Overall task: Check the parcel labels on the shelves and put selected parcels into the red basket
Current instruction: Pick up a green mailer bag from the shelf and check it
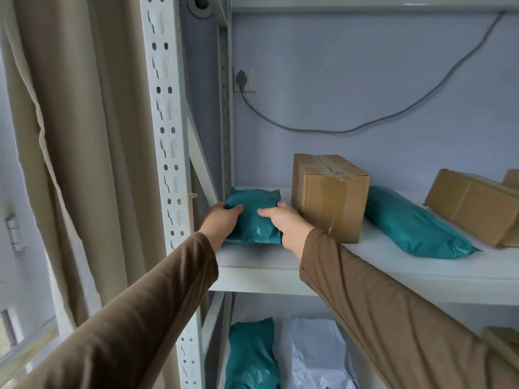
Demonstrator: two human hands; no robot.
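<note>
While both hands close on its two sides, a teal parcel (254, 217) lies at the left end of the white shelf (393, 265).

Seen from the head camera, the left hand (222, 220) grips the parcel's left edge with its fingers curled round it and the thumb on top, and the right hand (283, 220) holds the right edge the same way, thumb laid across the upper face. Just beside the right hand stands a taped cardboard box (330, 196), and past it a second teal parcel (415, 223) lies touching another brown box (474, 206). On the shelf below rest one more teal bag (251, 355) and a pale crumpled bag (320, 355). No label shows on the held parcel.
</note>
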